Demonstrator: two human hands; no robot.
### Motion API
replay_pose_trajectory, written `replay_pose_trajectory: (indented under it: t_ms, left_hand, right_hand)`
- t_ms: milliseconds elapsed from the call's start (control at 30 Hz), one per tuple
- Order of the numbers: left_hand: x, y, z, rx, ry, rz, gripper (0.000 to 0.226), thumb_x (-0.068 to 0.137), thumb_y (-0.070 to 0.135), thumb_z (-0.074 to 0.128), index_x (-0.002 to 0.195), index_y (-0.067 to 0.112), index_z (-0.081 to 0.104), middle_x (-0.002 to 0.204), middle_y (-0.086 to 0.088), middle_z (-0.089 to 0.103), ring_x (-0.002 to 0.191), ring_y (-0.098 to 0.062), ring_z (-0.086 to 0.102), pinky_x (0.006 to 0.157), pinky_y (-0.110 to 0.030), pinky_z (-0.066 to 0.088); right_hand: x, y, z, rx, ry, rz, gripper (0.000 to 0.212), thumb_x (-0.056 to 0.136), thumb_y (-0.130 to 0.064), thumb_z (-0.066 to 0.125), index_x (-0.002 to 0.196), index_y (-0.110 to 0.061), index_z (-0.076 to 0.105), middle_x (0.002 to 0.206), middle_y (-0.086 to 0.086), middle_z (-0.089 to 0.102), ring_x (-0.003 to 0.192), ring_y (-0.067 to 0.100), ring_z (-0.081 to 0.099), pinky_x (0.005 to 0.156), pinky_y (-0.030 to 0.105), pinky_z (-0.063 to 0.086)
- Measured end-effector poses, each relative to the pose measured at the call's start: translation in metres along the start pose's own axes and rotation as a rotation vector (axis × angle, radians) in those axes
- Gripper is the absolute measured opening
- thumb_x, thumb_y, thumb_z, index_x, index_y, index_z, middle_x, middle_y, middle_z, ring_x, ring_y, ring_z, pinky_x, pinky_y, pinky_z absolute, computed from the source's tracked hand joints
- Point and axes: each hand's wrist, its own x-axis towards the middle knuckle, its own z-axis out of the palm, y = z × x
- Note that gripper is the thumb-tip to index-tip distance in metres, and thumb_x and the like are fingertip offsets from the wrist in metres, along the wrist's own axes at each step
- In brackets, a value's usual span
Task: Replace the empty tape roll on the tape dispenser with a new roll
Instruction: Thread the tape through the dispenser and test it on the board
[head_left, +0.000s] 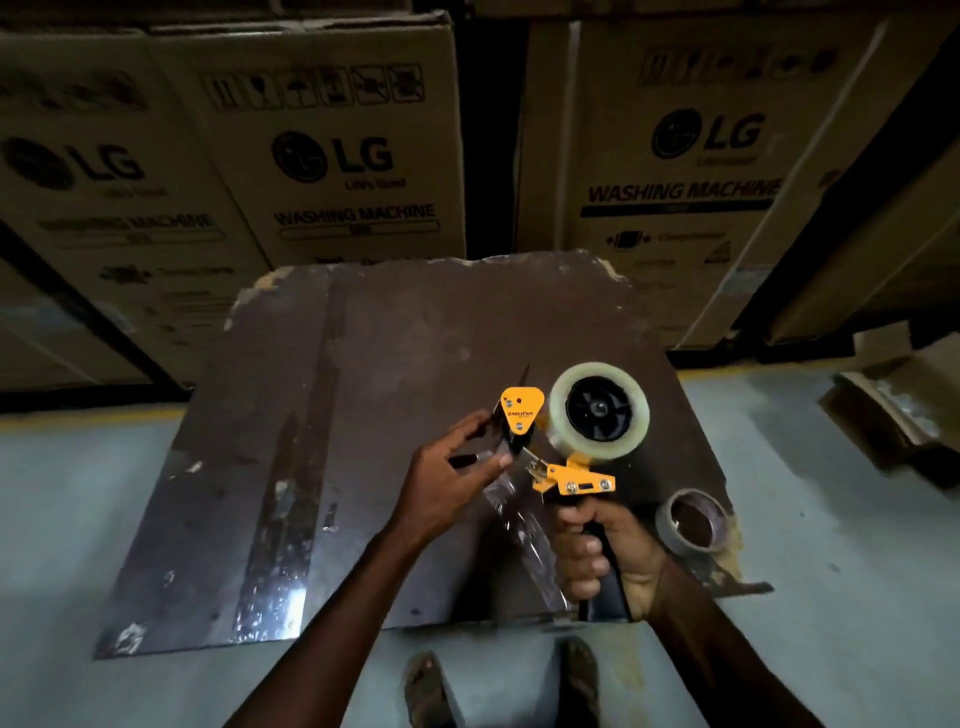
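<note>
The yellow and black tape dispenser (563, 475) is held upright above the dark board (363, 389). My right hand (605, 551) grips its black handle from below. A full roll of clear tape (597, 410) sits on the dispenser's black hub. My left hand (452, 473) is at the dispenser's front end, its fingers curled beside the yellow guard plate (521, 410), thumb and fingertips pinching the free end of clear tape (511, 512), which trails down toward my right hand. The empty brown cardboard tape core (693, 522) lies on the board to the right of my right hand.
Large cardboard washing machine cartons (332, 145) stand stacked right behind the board. An opened cardboard box (898, 400) lies on the grey floor at the right. My two feet (431, 686) show below the board's near edge. The board's edges are chipped.
</note>
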Motion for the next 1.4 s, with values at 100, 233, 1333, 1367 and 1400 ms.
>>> replay_pose_trajectory:
  t_ms: [100,233,1333,1367,1400]
  left_hand:
    - [0.006,0.019,0.006,0.051,0.106,0.096,0.062,0.074,0.039,0.081,0.132,0.025,0.061,0.143,0.008,0.056,0.129,0.000,0.052,0.099,-0.025,0.050]
    - [0.014,0.038,0.020,0.046,0.173,0.143,0.065,0.070,0.045,0.080,0.129,0.024,0.063,0.140,0.007,0.057,0.126,-0.001,0.054,0.097,-0.021,0.051]
    - [0.096,0.078,-0.049,0.180,-0.221,0.177,0.016,0.080,0.001,0.076,0.076,0.015,0.069,0.098,0.009,0.074,0.097,-0.005,0.070,0.081,-0.022,0.055]
    - [0.097,0.078,-0.051,0.192,-0.235,0.171,0.018,0.081,0.002,0.076,0.077,0.018,0.068,0.089,0.009,0.076,0.091,-0.005,0.071,0.079,-0.022,0.055]
    - [0.098,0.079,-0.055,0.197,-0.258,0.162,0.020,0.082,0.003,0.075,0.078,0.021,0.067,0.085,0.008,0.076,0.089,-0.007,0.072,0.078,-0.024,0.056]
  right_hand:
    - [0.000,-0.031,0.005,-0.025,-0.032,0.052,0.026,0.079,-0.011,0.070,0.070,-0.016,0.046,0.048,-0.003,0.043,0.036,0.012,0.042,0.044,0.024,0.033]
    - [-0.002,-0.064,0.008,-0.036,-0.071,0.089,0.025,0.080,-0.010,0.069,0.071,-0.014,0.046,0.048,-0.001,0.045,0.037,0.014,0.044,0.044,0.026,0.037]
    - [0.010,-0.103,0.020,-0.100,-0.245,0.180,0.013,0.091,-0.018,0.052,0.078,-0.016,0.052,0.055,-0.005,0.039,0.044,0.010,0.035,0.050,0.025,0.037]
    - [0.008,-0.103,0.018,-0.100,-0.237,0.197,0.012,0.091,-0.018,0.053,0.078,-0.015,0.052,0.054,-0.004,0.043,0.043,0.010,0.036,0.050,0.025,0.038]
    - [0.006,-0.103,0.015,-0.098,-0.229,0.214,0.012,0.090,-0.017,0.054,0.079,-0.015,0.052,0.054,-0.003,0.047,0.043,0.010,0.037,0.050,0.025,0.038]
